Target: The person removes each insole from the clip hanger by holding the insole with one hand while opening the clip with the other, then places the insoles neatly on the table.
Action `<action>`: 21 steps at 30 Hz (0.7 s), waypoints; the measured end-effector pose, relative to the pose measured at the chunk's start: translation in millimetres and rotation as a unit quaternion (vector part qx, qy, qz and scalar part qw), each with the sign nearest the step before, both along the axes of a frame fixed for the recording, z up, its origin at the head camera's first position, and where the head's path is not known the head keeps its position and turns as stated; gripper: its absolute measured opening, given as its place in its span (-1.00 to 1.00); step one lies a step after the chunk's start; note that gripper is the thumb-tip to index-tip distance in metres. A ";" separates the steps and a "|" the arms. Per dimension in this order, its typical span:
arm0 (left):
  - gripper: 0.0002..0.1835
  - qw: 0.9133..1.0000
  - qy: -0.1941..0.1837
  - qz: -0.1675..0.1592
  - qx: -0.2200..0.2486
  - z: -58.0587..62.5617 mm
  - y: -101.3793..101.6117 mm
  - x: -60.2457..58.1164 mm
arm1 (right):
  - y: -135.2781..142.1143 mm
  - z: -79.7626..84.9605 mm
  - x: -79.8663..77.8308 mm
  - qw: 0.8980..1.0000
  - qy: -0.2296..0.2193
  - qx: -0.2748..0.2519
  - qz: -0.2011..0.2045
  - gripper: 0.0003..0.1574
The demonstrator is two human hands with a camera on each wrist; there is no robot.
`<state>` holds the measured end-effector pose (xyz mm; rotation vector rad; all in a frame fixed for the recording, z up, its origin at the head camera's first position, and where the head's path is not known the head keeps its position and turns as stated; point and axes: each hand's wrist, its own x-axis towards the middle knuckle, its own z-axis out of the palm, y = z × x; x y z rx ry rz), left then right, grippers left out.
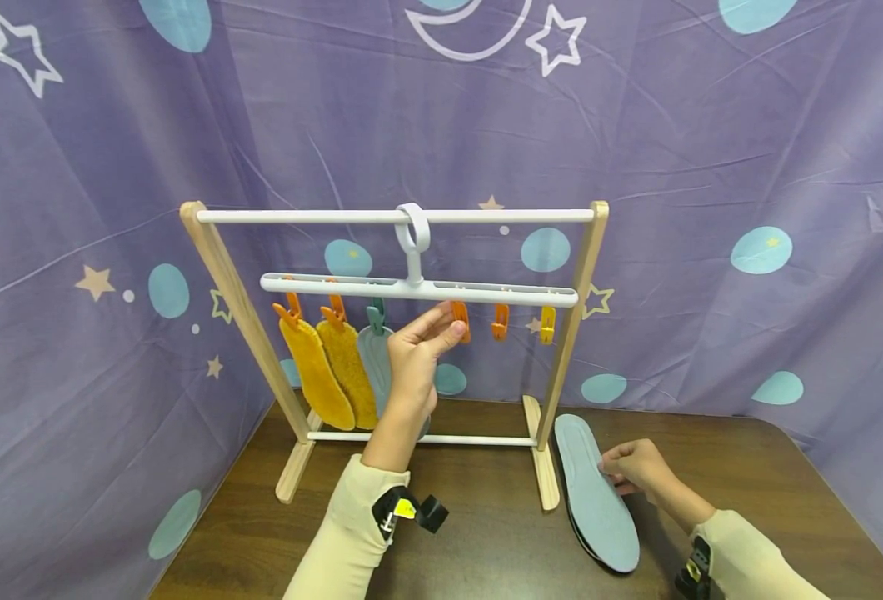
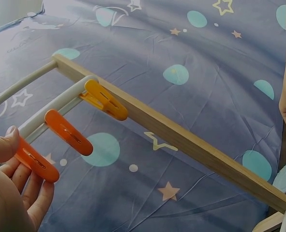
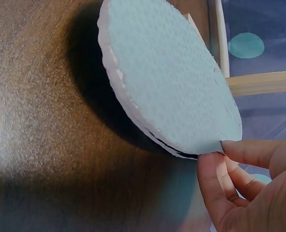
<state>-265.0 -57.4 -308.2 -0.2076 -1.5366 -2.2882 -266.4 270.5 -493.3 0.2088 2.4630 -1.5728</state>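
Observation:
My left hand pinches an orange clothespin under the white hanger bar, thumb in front and fingers behind. Beside it hang another orange clothespin and a yellow one. At the right, my right hand pinches the edge of a light blue insole between thumb and fingers. In the right wrist view the insole is tilted, and a dark layer shows along its edge. Left of my left hand, two yellow fuzzy insoles and a grey-blue insole, partly hidden, hang from clothespins.
A wooden rack with a white top rod carries the hanger by its hook. Its feet stand on the brown table. A purple patterned curtain hangs behind.

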 end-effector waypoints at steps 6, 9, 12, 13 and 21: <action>-0.58 1.000 0.002 -0.006 -0.002 0.3 -1.3 0.3 | -1.0 -0.6 0.4 1.000 0.001 0.002 -0.006 -0.81; -0.58 1.000 0.003 -0.012 -0.006 0.6 -3.0 0.7 | -1.1 -1.2 0.5 1.000 0.002 -0.001 -0.006 -0.81; -0.58 1.000 0.003 -0.013 -0.013 0.7 -5.0 1.0 | -0.9 -2.1 0.5 1.000 0.003 -0.005 -0.005 -0.80; -0.58 1.000 0.003 -0.013 -0.015 0.7 -5.6 1.1 | -0.8 -2.3 0.6 1.000 0.003 -0.005 -0.006 -0.80; -0.57 1.000 0.003 -0.021 -0.019 0.9 -7.3 1.4 | -0.4 -2.2 0.7 1.000 0.003 -0.004 -0.010 -0.82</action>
